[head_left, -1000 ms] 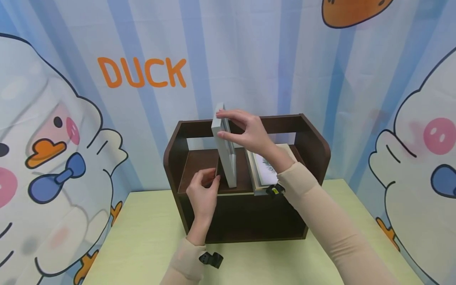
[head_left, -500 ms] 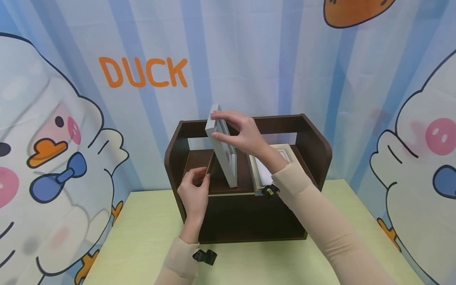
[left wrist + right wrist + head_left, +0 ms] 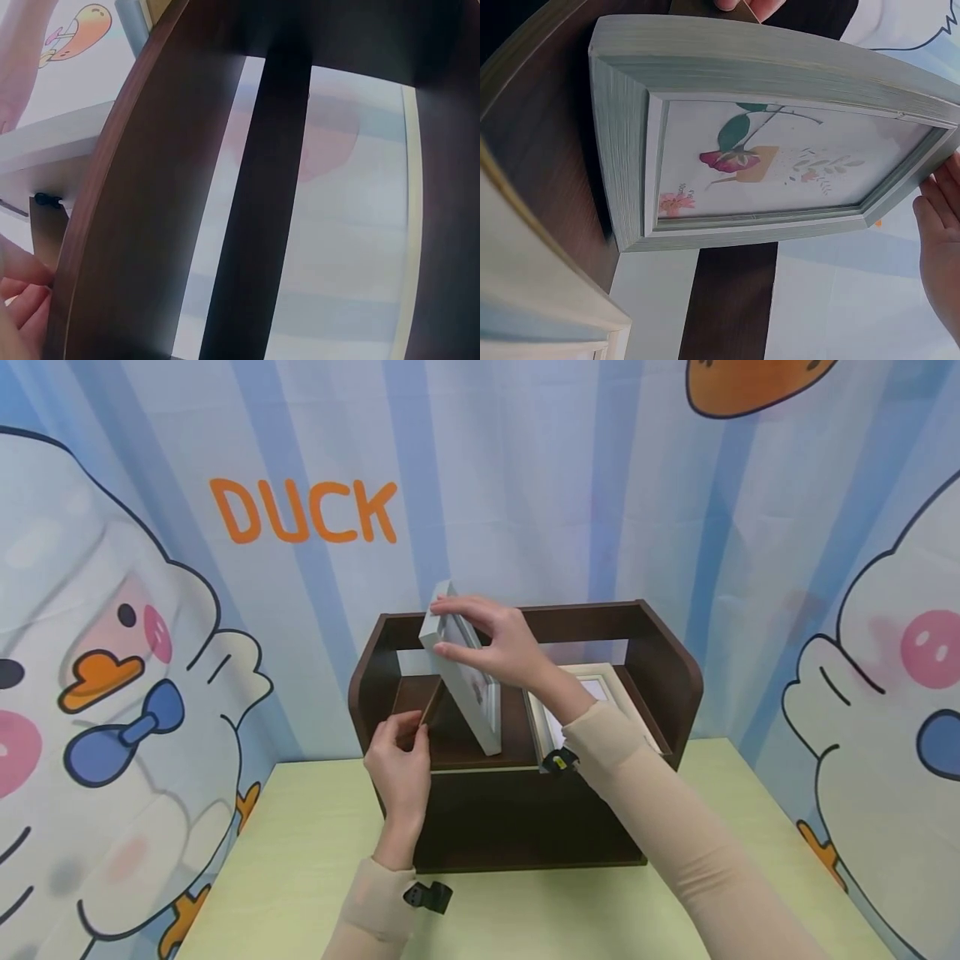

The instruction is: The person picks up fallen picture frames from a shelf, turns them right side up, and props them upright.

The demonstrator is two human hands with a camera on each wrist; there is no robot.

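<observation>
A pale grey-green picture frame (image 3: 465, 693) with a pressed-rose print (image 3: 735, 161) leans left on the dark brown shelf's upper board (image 3: 510, 727). My right hand (image 3: 498, 639) holds it by the top, with fingers over the upper end and thumb on the near side edge. At its back, a thin brown stand (image 3: 432, 700) sticks out to the left. My left hand (image 3: 401, 768) pinches that stand between thumb and fingers. The left wrist view shows the stand (image 3: 49, 236) partly hidden behind the shelf's side panel (image 3: 142, 187), with a black fitting near its top.
Cream-edged frames (image 3: 618, 693) lie stacked at the right end of the shelf, partly behind my right forearm. The shelf's raised side (image 3: 369, 685) stands close left of my left hand. A pale yellow-green table (image 3: 300, 860) carries the shelf, with a duck-print curtain (image 3: 517, 485) behind.
The picture frame has tilted further left, its top carried by my right hand. My left hand has moved left with the stand, which now angles out more from the frame's back.
</observation>
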